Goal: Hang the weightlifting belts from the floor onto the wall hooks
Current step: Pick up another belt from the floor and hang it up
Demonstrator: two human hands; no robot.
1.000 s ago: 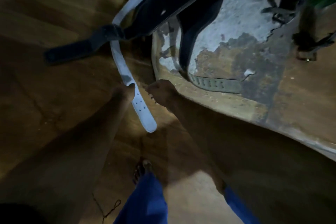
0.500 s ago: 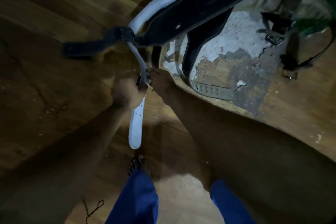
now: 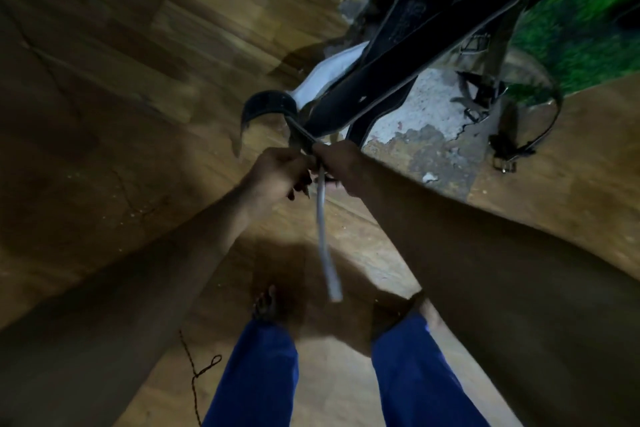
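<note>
Gripping the white belt (image 3: 323,215) with both hands, I have my left hand (image 3: 280,173) and right hand (image 3: 341,166) curled round its strap, side by side. Below my hands its free end dangles toward my feet. Above my hands the white belt runs up beneath a black belt (image 3: 391,80). Right of that black belt, another belt (image 3: 526,146) hangs against the peeling wall (image 3: 433,114).

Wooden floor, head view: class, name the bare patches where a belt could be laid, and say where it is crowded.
Bare wooden floor lies left of the left hand and the curled black strap end. Another bare patch lies between the feet. It is crowded upper right: black belts, white belt, buckled straps and the broken floor patch.
</note>
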